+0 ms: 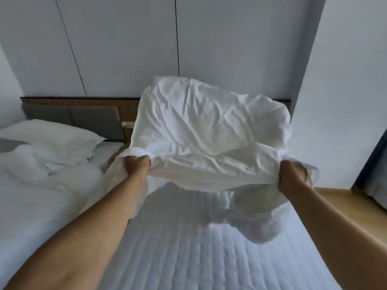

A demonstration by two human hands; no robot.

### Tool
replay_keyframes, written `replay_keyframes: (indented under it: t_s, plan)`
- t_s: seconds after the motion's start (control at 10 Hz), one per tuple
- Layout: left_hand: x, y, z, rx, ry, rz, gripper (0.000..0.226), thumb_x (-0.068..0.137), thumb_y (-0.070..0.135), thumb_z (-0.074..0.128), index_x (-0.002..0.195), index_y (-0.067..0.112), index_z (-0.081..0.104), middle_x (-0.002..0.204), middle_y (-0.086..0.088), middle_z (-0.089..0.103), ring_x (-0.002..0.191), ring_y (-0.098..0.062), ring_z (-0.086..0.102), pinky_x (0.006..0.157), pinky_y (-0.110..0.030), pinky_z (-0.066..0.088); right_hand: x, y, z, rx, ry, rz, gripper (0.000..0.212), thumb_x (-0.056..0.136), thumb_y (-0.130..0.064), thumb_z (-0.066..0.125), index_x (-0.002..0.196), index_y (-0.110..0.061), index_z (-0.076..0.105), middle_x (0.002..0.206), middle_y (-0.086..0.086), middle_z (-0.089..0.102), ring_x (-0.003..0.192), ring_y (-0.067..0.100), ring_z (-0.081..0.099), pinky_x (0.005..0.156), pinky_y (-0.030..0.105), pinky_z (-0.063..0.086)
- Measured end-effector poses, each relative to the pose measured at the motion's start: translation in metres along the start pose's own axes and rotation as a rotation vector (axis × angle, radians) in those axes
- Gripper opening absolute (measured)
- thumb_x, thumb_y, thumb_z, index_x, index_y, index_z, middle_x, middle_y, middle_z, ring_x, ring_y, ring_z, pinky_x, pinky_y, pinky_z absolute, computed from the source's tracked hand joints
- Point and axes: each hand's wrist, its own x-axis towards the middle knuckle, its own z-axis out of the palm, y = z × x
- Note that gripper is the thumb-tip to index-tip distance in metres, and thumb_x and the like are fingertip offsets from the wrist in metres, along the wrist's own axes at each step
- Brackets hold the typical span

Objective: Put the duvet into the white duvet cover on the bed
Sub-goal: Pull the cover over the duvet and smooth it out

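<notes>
A bedroom with a pale panelled wall [125, 49] crossed by two dark seams. Below the wall runs one wooden headboard [73, 100], with one grey pad [83, 120] fixed to its left part. The one bed [188, 258] fills the lower frame, and its quilted top lies bare in the middle and on the right. At the right a wooden ledge [345, 204] runs along the bed, and a dark frame [368, 155] stands at the far right edge.

From the head camera, the only view, one pillow [48, 132] lies at the top left of the bed, against the pad. Just below it sits a heap of rumpled white bedding [31, 164]; whether this is the duvet cannot be told.

One white cover [209, 130] is held up in the air over the bed, in front of the headboard, creased and billowed. Two bare arms reach forward to it. The left hand [137, 167] has its fingers curled tight round the cover's near edge at the left. The right hand [293, 177] is curled the same way round the near edge at the right. The edge is stretched between the two hands, which are well apart. Under the right hand a bunch of the cover hangs down towards the bed, blurred. More white cloth drapes down beside the left forearm.
</notes>
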Motion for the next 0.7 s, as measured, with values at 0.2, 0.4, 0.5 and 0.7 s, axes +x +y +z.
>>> replay_keyframes:
  t_s: [0.2,0.4,0.5,0.7]
  plan:
    - [-0.071,-0.056,-0.046,0.101,-0.07,0.071,0.025,0.079,0.001,0.061,0.102,-0.008,0.065,0.101,-0.021,0.068,0.095,-0.035,0.066,0.071,-0.03,0.047,-0.069,0.067,-0.025,0.37,0.082,0.204,0.04,0.102,-0.005,0.048,0.139,0.01,0.045,0.144,0.029,0.047,0.127,0.036,0.047,0.071,0.014,0.023]
    - [-0.134,-0.124,-0.119,0.075,-0.125,0.104,0.015,0.06,0.019,0.054,0.054,0.007,0.049,0.055,-0.005,0.054,0.055,-0.024,0.054,0.058,-0.032,0.042,-0.167,0.145,-0.026,0.439,0.183,0.216,0.064,0.084,-0.044,0.071,0.139,-0.014,0.056,0.133,0.012,0.06,0.113,0.028,0.056,0.089,0.041,0.047]
    - [-0.161,-0.14,-0.163,0.098,-0.101,0.088,0.016,0.056,0.02,0.05,0.048,0.008,0.043,0.048,-0.003,0.047,0.045,-0.022,0.045,0.053,-0.031,0.039,-0.209,0.167,-0.033,0.438,0.12,0.196,0.063,0.087,-0.043,0.069,0.14,-0.012,0.055,0.128,0.012,0.061,0.104,0.026,0.057,0.071,0.029,0.043]
    - [-0.232,-0.154,-0.255,0.045,0.006,0.014,0.009,0.061,0.012,0.056,0.054,0.011,0.05,0.053,-0.002,0.053,0.052,-0.021,0.05,0.059,-0.035,0.044,-0.265,0.188,-0.069,0.485,0.004,0.15,0.056,0.09,-0.04,0.065,0.134,-0.007,0.059,0.119,0.015,0.065,0.106,0.033,0.063,0.084,0.043,0.056]
